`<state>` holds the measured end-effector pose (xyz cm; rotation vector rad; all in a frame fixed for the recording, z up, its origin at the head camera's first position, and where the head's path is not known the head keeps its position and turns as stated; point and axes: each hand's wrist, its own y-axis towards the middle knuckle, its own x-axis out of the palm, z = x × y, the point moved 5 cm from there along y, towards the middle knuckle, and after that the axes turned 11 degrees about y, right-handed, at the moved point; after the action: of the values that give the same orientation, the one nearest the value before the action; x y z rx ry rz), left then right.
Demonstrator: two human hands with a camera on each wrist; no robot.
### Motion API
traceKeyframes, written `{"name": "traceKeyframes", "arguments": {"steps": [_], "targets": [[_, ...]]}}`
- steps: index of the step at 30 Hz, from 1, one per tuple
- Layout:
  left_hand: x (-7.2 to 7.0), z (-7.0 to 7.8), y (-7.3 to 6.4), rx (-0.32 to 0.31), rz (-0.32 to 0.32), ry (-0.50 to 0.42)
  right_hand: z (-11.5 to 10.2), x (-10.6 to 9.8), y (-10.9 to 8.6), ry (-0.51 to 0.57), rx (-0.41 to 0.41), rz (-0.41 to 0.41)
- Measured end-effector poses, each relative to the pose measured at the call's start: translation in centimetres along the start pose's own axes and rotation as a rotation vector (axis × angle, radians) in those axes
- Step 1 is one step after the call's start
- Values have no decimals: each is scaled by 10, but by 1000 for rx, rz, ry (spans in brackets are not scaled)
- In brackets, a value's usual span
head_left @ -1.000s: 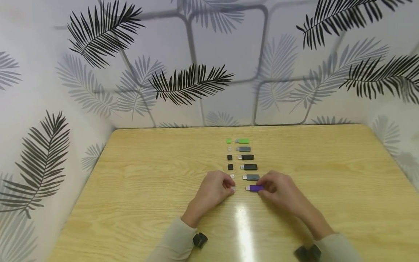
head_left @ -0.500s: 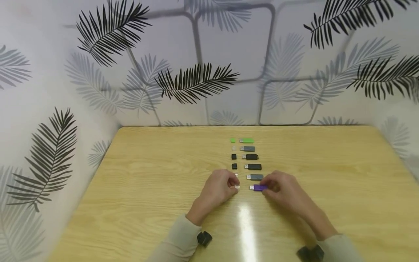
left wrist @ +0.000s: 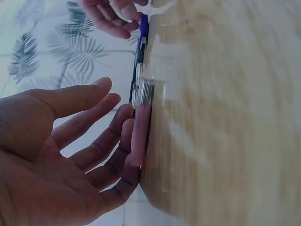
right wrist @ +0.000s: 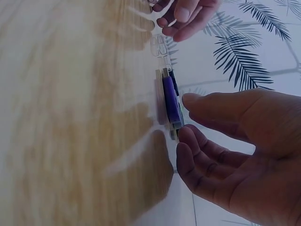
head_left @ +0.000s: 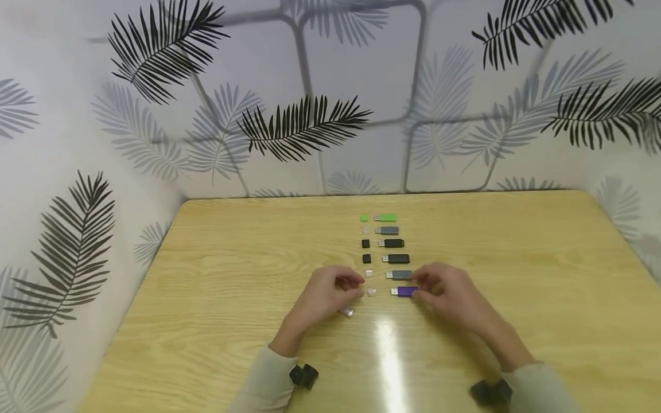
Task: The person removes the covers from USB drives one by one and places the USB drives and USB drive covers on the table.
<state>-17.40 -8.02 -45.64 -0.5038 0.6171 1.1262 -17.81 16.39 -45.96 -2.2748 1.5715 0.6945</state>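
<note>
A purple USB stick (head_left: 405, 291) lies on the table with its metal plug toward the left. My right hand (head_left: 449, 292) is at its right end; in the right wrist view, thumb and fingers stand apart beside the stick. Left of the plug lies a small clear cap (head_left: 371, 292). Just left of that cap is my left hand (head_left: 325, 293), its fingers loosely bent around nothing. Below this hand, partly covered by it in the head view, lies a pink stick with a clear end (left wrist: 141, 134). In the left wrist view it passes in front of the fingertips; contact is unclear.
A column of USB sticks runs back from the purple one: grey (head_left: 400, 275), black (head_left: 396, 258), another black, grey, then green (head_left: 386, 218). Each has a cap to its left, such as the black cap (head_left: 366, 258). Behind the wooden table (head_left: 232, 258) stands a patterned wall.
My left hand has let go of the clear cap and drawn back to the left. The pink stick now shows beneath it. My right hand stays at the purple stick's end.
</note>
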Motion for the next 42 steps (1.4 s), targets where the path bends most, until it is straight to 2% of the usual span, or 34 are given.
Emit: {"name": "traceKeyframes", "arguments": {"steps": [3, 8, 16, 22, 26, 33, 42], "targets": [[-5, -7, -5, -9, -16, -62, -1, -2, -1, 0, -7, 17], [-13, -13, -12, 0, -34, -51, -2, -2, -2, 4, -20, 49], [-18, -20, -20, 3, -54, 75, -7, -3, -4, 89, -83, 106], [-16, -14, -23, 29, -57, 199, -11, -1, -5, 127, -109, 133], [-16, -12, -25, 42, -47, 237, -13, 1, -5, 152, -139, 148], [-18, -14, -27, 26, -64, 194, -17, 1, -4, 178, -173, 154], [-23, -7, -24, 25, -11, 123, -30, -1, -2, 232, -275, 173]]}}
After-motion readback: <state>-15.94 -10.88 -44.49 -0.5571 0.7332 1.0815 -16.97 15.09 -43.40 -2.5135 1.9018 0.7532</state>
